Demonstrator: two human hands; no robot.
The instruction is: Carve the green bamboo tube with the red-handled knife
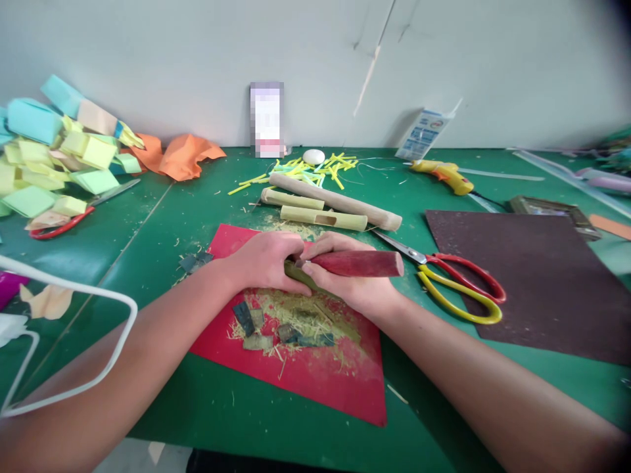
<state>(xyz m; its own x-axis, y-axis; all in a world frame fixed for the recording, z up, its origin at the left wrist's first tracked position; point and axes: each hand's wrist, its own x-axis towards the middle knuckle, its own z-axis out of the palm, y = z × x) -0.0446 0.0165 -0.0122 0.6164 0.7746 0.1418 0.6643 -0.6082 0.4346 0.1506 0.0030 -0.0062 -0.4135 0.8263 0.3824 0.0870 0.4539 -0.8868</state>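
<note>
My left hand [270, 259] is closed round the left part of a short green bamboo piece [298, 274] above a red sheet [357, 392]. Closed as well, my right hand [352, 284] grips a carving tool with a thick red wooden handle [367, 263], which points to the right. The tool's blade is mostly hidden between my fingers at the bamboo. Below my hands, pale shavings [305, 309] and several dark green bamboo chips [243, 318] lie on the red sheet.
Behind my hands lie a wooden rod [340, 200], a notched bamboo tube [324, 218], and yellow strips [340, 177]. Large scissors [461, 282] overlap a dark brown sheet [537, 289] at right. A yellow glue gun [442, 176] rests farther back. Folded papers [37, 154] and a white cable-like loop [131, 322] are left.
</note>
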